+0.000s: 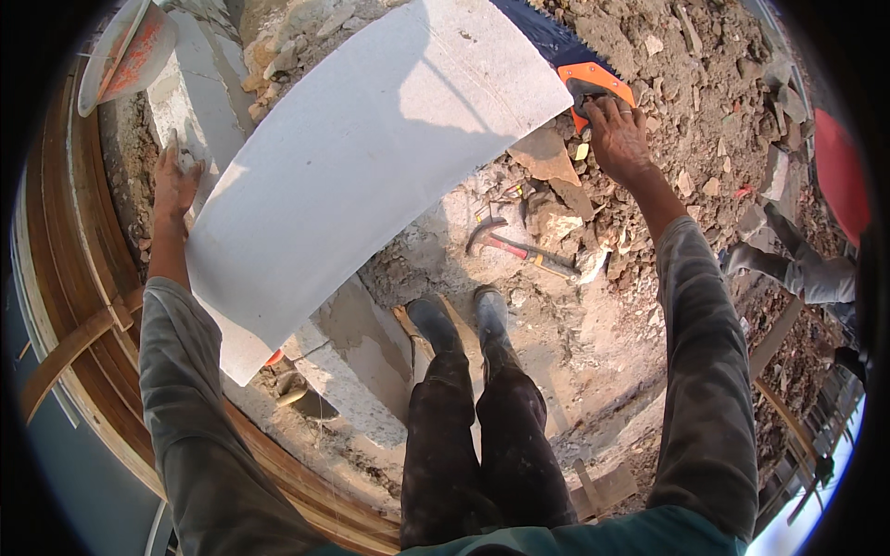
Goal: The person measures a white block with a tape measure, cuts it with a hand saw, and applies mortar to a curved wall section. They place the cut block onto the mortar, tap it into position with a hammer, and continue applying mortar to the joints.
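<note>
Right hand (619, 139) curled round the grip of a handsaw (598, 76); left hand (176, 181) looks empty, thumb parted from the fingers, just beside the slab's left edge. Contact there: cannot tell.

Largest thing: pale slab (343, 167), ahead of the legs, long axis lower left to upper right. Its lower-left part overlaps a grey-white block (362, 357), which probably props it off the ground. Left hand likely placed there to steady slab or body.

Saw next, along the slab's upper-right end. Long axis slants from grip up and leftward, blade pointing away from the person; tip out of view. Teeth face upper right, away from slab, so it seems held out of the cut.

Smallest: claw hammer (536, 255) on the ground, head leftward, handle toward lower right, presumably set aside within reach.
</note>
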### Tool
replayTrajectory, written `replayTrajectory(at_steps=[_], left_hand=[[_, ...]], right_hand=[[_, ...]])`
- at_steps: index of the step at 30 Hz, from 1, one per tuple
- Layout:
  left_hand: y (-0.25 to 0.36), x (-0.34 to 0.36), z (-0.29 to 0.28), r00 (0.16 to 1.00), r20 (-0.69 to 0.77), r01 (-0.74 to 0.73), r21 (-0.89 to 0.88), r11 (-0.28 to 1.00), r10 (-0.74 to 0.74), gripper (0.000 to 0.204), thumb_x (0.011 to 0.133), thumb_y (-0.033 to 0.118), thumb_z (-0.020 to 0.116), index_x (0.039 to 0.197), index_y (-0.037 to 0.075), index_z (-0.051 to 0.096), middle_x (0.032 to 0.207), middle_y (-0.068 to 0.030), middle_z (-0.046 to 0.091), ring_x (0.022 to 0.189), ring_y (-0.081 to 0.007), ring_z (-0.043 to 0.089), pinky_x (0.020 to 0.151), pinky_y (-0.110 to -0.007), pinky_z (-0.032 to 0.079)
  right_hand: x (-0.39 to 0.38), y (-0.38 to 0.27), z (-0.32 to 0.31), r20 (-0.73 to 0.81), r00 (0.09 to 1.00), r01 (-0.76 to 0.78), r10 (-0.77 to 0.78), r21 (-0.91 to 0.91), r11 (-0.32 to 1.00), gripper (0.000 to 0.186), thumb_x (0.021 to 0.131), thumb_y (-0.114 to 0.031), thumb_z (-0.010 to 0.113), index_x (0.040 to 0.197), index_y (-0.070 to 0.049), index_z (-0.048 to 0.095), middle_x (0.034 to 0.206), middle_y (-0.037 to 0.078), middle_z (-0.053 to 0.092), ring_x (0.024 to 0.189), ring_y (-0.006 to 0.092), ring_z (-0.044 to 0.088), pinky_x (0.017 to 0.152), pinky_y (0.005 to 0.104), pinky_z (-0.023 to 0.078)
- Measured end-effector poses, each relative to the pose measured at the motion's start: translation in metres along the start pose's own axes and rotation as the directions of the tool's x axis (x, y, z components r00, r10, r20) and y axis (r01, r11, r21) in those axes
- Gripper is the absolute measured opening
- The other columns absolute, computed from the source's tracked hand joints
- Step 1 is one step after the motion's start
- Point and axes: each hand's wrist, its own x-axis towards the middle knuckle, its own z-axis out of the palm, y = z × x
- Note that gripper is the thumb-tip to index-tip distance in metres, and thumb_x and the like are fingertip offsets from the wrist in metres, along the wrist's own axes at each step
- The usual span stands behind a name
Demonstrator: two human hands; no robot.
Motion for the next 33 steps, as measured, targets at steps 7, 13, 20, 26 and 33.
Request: replayTrajectory(at_steps=[7,13,20,26,33], left_hand=[[0.189,-0.116,-0.036,0.960,-0.195,-0.212,-0.045,0.976,0.200,0.072,0.091,0.032,0.061,0.150,0.007,0.030,0.150,-0.0234,0.029,0.139,-0.0402,0.027,0.113,-0.052,0.025],[0.131,-0.212,-0.037,0.855,-0.446,0.399,0.237,0.886,-0.266,0.084,0.088,0.047,0.061,0.152,0.008,0.024,0.151,-0.0224,0.030,0.139,-0.0417,0.027,0.111,-0.057,0.024],[0.091,-0.241,-0.021,0.477,-0.325,0.846,-0.082,0.527,-0.817,0.090,0.087,0.062,0.052,0.143,-0.006,0.036,0.138,-0.0274,0.049,0.126,-0.0421,0.048,0.104,-0.049,0.040],[0.099,-0.235,-0.023,0.462,-0.319,0.844,-0.129,0.520,-0.828,0.093,0.082,0.065,0.055,0.140,-0.007,0.042,0.135,-0.0271,0.052,0.122,-0.0405,0.053,0.101,-0.047,0.043],[0.094,-0.240,-0.028,0.513,-0.321,0.805,-0.143,0.576,-0.796,0.087,0.085,0.063,0.054,0.135,-0.008,0.047,0.121,-0.0283,0.060,0.109,-0.0414,0.060,0.094,-0.047,0.047]], right_hand=[[-0.009,0.016,0.012,0.159,0.985,-0.036,0.071,-0.211,0.977,0.038,0.085,-0.010,0.055,0.123,-0.007,0.049,0.121,0.013,0.053,0.118,0.0325,0.051,0.097,0.0538,0.036],[0.004,0.002,-0.047,-0.122,0.970,-0.144,0.212,0.417,0.898,0.023,0.080,-0.004,0.059,0.103,-0.007,0.058,0.093,0.014,0.062,0.085,0.0316,0.063,0.079,0.0438,0.045],[0.005,-0.034,-0.086,0.237,0.914,-0.202,0.330,0.969,-0.139,0.021,0.083,0.000,0.060,0.103,-0.003,0.066,0.090,0.000,0.067,0.073,0.0089,0.057,0.065,0.0241,0.045],[0.014,-0.071,-0.085,0.159,0.850,-0.082,0.502,0.982,-0.172,0.022,0.084,-0.003,0.065,0.106,-0.001,0.068,0.094,0.004,0.069,0.080,0.0110,0.063,0.075,0.0247,0.050],[0.033,-0.080,-0.082,0.021,0.837,0.087,0.547,0.981,-0.171,0.032,0.086,-0.002,0.063,0.117,0.004,0.060,0.097,0.009,0.071,0.080,0.0113,0.063,0.072,0.0258,0.051]])
